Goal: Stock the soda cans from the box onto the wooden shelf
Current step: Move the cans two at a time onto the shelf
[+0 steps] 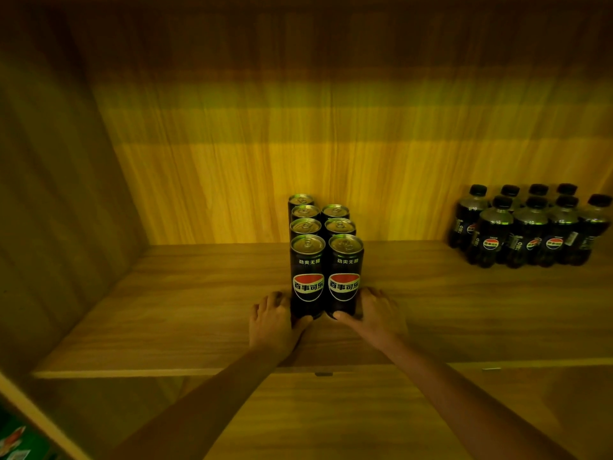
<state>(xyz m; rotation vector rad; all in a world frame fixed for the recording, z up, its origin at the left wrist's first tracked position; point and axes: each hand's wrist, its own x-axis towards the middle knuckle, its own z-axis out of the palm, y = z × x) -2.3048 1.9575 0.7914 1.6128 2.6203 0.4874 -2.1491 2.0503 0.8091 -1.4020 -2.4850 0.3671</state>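
Several tall black soda cans stand in two rows on the wooden shelf (166,313), running back toward the rear panel. My left hand (273,322) wraps the base of the front left can (307,275). The base of the front right can (345,275) is wrapped by my right hand (373,313). Both cans stand upright and touch each other, their red, white and black logos facing me. The box is not in view.
A cluster of several dark soda bottles (527,227) stands at the back right of the shelf. The shelf's left side wall (56,210) rises at the left. The front edge (132,373) runs below my wrists. Something green shows at the bottom left corner (16,443).
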